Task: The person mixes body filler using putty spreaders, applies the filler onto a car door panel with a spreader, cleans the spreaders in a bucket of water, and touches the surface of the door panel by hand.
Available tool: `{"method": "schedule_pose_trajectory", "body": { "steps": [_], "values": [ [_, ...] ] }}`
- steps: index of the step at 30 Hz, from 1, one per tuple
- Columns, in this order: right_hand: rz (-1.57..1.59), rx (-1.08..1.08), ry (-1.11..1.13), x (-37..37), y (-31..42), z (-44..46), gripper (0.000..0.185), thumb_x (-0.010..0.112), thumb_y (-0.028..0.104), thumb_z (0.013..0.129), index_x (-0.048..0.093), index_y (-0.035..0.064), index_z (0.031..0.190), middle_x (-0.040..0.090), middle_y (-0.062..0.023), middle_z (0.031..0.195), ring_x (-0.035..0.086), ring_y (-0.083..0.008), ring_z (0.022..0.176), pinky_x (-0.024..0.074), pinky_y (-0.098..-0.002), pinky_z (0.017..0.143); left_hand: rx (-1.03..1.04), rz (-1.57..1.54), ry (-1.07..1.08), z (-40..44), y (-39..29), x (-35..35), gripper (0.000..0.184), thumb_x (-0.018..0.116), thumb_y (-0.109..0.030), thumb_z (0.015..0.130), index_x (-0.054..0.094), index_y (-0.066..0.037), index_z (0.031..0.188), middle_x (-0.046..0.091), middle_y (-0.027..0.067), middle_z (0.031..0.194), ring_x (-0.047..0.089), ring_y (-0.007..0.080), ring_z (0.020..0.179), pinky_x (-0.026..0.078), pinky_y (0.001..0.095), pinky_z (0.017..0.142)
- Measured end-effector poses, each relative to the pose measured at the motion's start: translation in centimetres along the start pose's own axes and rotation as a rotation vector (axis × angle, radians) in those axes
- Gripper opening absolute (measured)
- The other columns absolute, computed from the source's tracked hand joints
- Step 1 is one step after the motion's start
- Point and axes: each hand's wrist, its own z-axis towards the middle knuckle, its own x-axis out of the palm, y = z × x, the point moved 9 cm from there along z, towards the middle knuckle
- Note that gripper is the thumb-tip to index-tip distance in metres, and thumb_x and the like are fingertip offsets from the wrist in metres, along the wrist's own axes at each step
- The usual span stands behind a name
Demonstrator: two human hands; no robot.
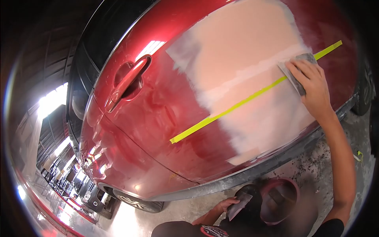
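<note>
My right hand (pixel 312 81) presses a grey, dusty piece of sandpaper (pixel 295 81) flat on the red car door (pixel 158 114), fingers laid over it. It covers part of a yellow-green masking tape strip (pixel 241 103) running slantwise across the panel. Above and below the tape lies a broad patch of peach filler (pixel 248 43) with whitish, feathered edges. Low down near my body, my left hand (pixel 227 204) grips a thin, flat grey plate, like a filler spreader (pixel 240 206), away from the car. Its far side is partly hidden by my fingers.
A red door handle (pixel 128 83) sticks out left of the filler. The dark sill (pixel 252 173) runs below the door, with wheels at both ends. A pink-rimmed round container (pixel 297 193) is by my legs. Dark debris and a tape scrap (pixel 358 156) lie on the concrete.
</note>
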Motion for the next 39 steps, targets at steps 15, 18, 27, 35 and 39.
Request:
{"method": "schedule_pose_trajectory", "body": {
  "steps": [15,18,27,35,39],
  "values": [
    [-0.007,-0.066,0.06,1.0,-0.4,-3.1,0.053,0.062,-0.002,0.066,0.06,0.0085,0.117,0.058,-0.0063,0.12,0.05,-0.0259,0.114,0.0334,-0.0433,0.099,0.049,-0.007,-0.055,-0.2,-0.2,0.1,0.046,0.065,-0.024,0.086,0.052,-0.001,0.123,0.066,0.011,0.102,0.067,0.0183,0.086,0.054,0.0295,0.079],
    [-0.118,0.033,0.072,-0.1,-3.4,-3.3,0.053,0.061,-0.003,0.068,0.06,0.0085,0.119,0.058,-0.0064,0.121,0.05,-0.026,0.116,0.0338,-0.0421,0.099,0.047,-0.008,-0.073,-0.3,-0.5,-0.1,0.045,0.066,-0.023,0.086,0.052,0.001,0.122,0.066,0.0124,0.102,0.067,0.0186,0.086,0.054,0.0299,0.079],
    [-0.095,-0.023,-0.057,2.5,-3.3,-1.6,0.062,0.058,-0.01,0.066,0.057,0.0092,0.125,0.056,-0.006,0.126,0.048,-0.0258,0.12,0.0343,-0.0418,0.099,0.011,-0.031,-0.125,-0.3,0.1,-1.2,0.052,0.066,-0.022,0.085,0.046,-0.001,0.128,0.063,0.0127,0.106,0.065,0.0207,0.092,0.053,0.0307,0.083],
    [-0.083,0.059,-0.008,-0.5,-4.6,-1.4,0.063,0.056,-0.012,0.065,0.057,0.0098,0.124,0.057,-0.0055,0.125,0.049,-0.0256,0.118,0.0346,-0.0399,0.099,0.01,-0.009,-0.036,-0.3,-0.9,1.4,0.047,0.065,-0.021,0.086,0.049,0.0,0.125,0.065,0.0121,0.104,0.066,0.0203,0.091,0.054,0.0304,0.081],
    [0.016,0.089,0.021,0.5,-4.4,0.2,0.063,0.058,-0.012,0.064,0.057,0.01,0.123,0.057,-0.0051,0.124,0.049,-0.0253,0.117,0.0335,-0.0398,0.1,-0.006,-0.055,-0.062,-0.4,0.1,-0.5,0.055,0.067,-0.022,0.084,0.045,-0.001,0.129,0.063,0.0123,0.105,0.064,0.0205,0.095,0.053,0.0308,0.084]
  ]
}}
